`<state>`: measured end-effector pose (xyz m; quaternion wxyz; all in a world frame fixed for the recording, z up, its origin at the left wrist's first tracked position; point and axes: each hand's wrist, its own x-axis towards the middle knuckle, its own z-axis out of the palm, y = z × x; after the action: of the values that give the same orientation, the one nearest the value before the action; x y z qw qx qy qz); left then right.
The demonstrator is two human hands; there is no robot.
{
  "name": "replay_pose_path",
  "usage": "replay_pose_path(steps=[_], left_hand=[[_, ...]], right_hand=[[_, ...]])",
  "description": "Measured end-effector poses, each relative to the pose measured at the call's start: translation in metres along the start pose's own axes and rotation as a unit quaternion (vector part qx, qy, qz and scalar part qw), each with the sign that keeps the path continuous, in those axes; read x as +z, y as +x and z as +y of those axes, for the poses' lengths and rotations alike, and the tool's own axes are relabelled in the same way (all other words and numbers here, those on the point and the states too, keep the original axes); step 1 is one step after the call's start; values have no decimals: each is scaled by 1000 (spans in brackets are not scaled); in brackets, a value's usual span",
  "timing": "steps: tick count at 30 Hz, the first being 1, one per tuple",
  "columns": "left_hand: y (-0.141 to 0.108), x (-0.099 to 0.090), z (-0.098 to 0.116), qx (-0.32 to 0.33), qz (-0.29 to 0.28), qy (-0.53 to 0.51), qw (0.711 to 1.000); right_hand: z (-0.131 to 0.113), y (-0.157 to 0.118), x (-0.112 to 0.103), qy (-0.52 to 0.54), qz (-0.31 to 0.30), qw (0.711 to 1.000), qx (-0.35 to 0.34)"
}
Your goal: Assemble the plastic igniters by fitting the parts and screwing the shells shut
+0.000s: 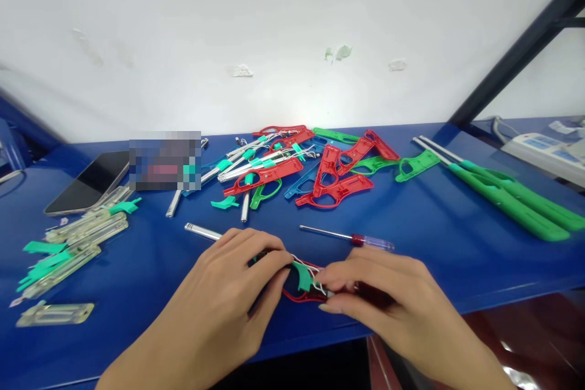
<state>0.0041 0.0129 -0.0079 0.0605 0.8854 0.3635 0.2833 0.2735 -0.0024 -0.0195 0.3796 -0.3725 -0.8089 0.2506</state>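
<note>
A red lighter shell half [299,297] lies near the table's front edge, with a green trigger [302,276] and thin white wires [315,268] in it. My left hand [228,292] is closed on its front end. From under that hand a silver lighter tube [201,231] sticks out to the left. My right hand [393,292] pinches the shell's handle end, its fingertips against the wires; what lies between them is partly hidden. Just beyond that hand rests a screwdriver [361,239] with a clear purple handle.
Red, green and blue shell halves [338,189] and silver tubes are heaped at the back. Two green lighters [507,195] lie right. Clear fuel tanks [59,268] with green triggers lie left, near a phone [91,183]. A power strip [548,152] sits far right.
</note>
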Motion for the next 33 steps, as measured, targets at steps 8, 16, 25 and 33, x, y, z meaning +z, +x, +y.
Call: replay_pose_path(steps=[8, 16, 25, 33], left_hand=[[-7, -17, 10, -28, -79, 14, 996], [-12, -16, 8, 1, -112, 32, 993], [-10, -16, 11, 23, -109, 29, 993], [-4, -16, 11, 41, -92, 20, 995]], right_hand=[[-3, 4, 0, 38, 12, 999, 18], [-4, 7, -1, 50, 8, 997, 53], [-7, 11, -2, 66, -13, 994, 92], [-7, 9, -9, 57, -49, 992, 103]])
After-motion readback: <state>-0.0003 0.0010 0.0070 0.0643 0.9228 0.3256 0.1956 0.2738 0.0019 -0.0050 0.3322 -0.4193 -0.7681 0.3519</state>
